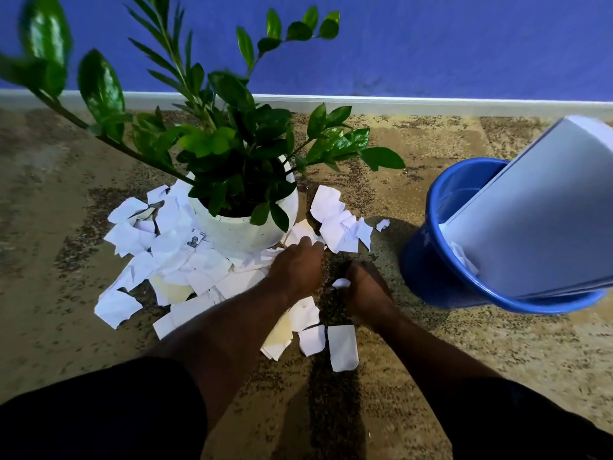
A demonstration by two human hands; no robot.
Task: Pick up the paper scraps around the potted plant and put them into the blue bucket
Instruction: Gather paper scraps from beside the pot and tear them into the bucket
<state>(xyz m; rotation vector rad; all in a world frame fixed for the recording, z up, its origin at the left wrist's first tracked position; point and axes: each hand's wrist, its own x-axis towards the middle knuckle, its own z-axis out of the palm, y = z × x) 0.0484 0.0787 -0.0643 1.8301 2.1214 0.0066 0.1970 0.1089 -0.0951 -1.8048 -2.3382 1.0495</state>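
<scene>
head view: left hand [295,263] pinches paper scraps [298,234]; right hand [363,288] grips scrap [341,283].

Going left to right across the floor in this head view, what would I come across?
Heap of paper scraps → white plant pot → left hand → right hand gripping a scrap → blue bucket.

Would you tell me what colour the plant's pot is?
The pot is white, seen best in the head view.
</scene>
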